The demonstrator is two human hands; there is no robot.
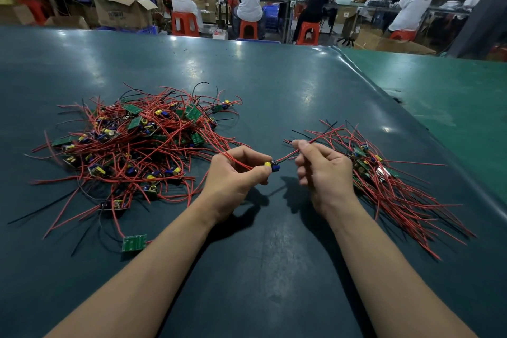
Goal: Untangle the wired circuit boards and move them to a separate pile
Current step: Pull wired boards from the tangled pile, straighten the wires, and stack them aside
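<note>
Between my hands, my left hand [236,173] pinched the circuit board [272,166] and my right hand [321,164] its red wire [286,157]; hasty pulling risked dragging the tangled pile [131,145] leftward along.

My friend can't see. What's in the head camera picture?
Two hands hold one small circuit board by its red wires over a dark green table. A big tangled pile of boards lies on the left, a tidier pile on the right.
</note>
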